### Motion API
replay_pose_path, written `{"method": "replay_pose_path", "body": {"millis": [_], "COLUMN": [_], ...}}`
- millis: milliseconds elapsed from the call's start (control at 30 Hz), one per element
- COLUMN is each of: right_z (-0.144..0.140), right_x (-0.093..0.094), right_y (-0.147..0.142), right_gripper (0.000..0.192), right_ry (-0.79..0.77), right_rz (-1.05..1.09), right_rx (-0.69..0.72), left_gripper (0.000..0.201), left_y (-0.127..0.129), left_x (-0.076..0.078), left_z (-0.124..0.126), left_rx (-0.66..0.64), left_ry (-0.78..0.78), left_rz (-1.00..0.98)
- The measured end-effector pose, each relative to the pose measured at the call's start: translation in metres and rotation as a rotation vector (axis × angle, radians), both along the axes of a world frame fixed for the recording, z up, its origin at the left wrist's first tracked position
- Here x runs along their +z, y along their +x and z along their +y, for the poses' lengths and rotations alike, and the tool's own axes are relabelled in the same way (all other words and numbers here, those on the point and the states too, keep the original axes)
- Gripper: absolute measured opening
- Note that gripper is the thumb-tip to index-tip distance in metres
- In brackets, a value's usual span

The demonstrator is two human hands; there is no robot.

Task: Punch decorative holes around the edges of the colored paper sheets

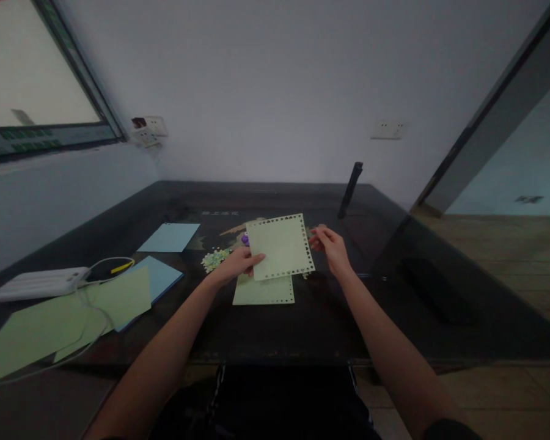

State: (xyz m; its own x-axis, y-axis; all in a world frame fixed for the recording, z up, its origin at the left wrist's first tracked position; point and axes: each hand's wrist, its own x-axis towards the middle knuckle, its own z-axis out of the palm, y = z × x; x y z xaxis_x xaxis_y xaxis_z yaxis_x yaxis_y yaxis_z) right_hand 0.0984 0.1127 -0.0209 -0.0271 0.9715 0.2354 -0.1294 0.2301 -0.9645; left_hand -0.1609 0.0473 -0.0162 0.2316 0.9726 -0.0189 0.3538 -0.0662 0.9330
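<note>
A pale green sheet of paper [282, 247] with small punched shapes along its edges is held up, tilted, above the table. My left hand [238, 264] grips its left edge, with the thumb on top. Just off the right edge is my right hand [330, 245], its fingers curled together; whether something small is in them cannot be made out. Underneath lies a second pale green sheet [263, 292] with holes along its borders, partly covered. A purple object [245, 239] shows behind my left hand, mostly hidden. Beside that hand sits a pile of small green and bluish paper bits [214, 260].
On the left of the dark table [275, 339] are a light blue sheet [169, 237], more blue paper [162, 278], green sheets [68, 318] and a white power bank [39, 283] with a cable. A black upright [351, 190] stands at the back; a dark flat object [435, 290] is right.
</note>
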Motion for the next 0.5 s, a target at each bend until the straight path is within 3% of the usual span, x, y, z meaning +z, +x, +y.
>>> {"method": "replay_pose_path", "body": {"millis": [267,500], "right_z": [0.016,0.055], "right_x": [-0.019,-0.03], "right_y": [-0.008,-0.029], "right_gripper": [0.034,0.03], "right_ry": [0.024,0.27], "right_rz": [-0.198,-0.78], "right_rx": [0.059,0.007], "left_gripper": [0.04,0.041], "left_y": [-0.009,-0.009], "left_x": [-0.01,-0.016], "left_z": [0.012,0.017], "left_rx": [0.303,0.427], "left_ry": [0.088,0.093], "left_rz": [-0.185,-0.368]}}
